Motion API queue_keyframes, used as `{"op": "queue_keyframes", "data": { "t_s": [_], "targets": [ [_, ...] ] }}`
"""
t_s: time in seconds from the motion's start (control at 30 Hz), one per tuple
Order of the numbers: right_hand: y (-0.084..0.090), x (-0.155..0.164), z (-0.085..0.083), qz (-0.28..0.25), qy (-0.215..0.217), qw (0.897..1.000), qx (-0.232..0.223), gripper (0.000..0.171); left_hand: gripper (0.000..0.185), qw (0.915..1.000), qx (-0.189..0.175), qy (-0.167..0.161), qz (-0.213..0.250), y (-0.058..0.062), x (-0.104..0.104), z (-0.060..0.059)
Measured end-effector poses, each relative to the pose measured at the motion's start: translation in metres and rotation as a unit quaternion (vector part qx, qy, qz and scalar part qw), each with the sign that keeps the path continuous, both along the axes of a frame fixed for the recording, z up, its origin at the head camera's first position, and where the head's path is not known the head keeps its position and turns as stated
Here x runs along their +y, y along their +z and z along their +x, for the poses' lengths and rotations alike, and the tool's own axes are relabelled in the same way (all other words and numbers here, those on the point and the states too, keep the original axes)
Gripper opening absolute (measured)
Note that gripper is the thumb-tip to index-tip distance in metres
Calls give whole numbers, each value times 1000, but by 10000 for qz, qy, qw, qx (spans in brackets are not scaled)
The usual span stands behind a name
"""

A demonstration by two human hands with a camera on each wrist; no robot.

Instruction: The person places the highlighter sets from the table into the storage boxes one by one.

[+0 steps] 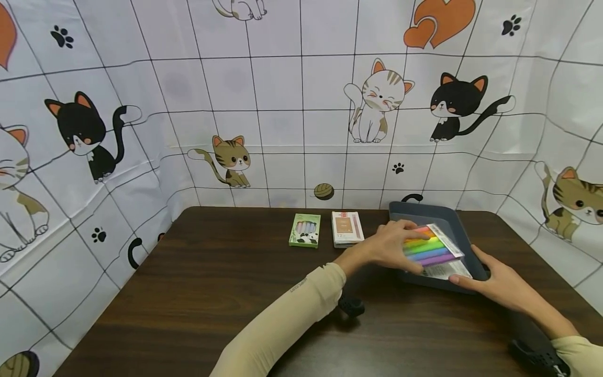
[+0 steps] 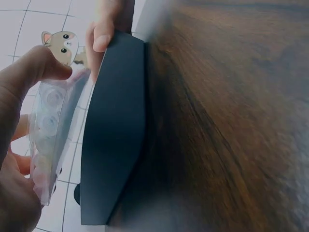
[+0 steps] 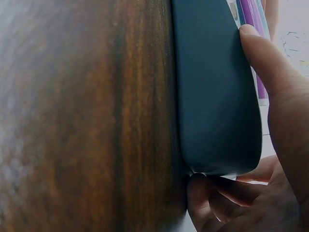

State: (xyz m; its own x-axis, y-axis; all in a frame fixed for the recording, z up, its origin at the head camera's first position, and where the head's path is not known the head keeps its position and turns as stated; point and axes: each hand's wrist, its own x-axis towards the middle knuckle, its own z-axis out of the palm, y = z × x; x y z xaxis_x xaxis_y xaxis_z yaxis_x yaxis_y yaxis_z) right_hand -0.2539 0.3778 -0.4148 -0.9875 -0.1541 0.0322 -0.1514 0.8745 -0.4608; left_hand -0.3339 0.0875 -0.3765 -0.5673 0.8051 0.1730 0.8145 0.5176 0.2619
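Where cat-print walls [image 1: 282, 104] enclose, dark table [image 1: 226, 283].

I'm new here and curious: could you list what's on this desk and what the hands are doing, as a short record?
Table: dark wood
Tray: dark blue, at the right
Left hand: holds the rainbow pack over the tray
Right hand: grips the tray's near corner
Green box: on the table, left of the tray
Tan box: between green box and tray
Backdrop: cat-print cloth
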Motion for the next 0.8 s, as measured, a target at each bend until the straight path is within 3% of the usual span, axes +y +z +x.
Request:
{"op": "queue_keyframes", "data": {
  "t_s": [0.2,0.8],
  "targets": [
    [-1,-1,0,-23,74,10000,1,108,78,9993,-206,-228,-227,1,8,-1],
    [1,-2,0,39,52,10000,-66,108,77,9976,-352,-529,-283,2,14,-5]
  ]
}}
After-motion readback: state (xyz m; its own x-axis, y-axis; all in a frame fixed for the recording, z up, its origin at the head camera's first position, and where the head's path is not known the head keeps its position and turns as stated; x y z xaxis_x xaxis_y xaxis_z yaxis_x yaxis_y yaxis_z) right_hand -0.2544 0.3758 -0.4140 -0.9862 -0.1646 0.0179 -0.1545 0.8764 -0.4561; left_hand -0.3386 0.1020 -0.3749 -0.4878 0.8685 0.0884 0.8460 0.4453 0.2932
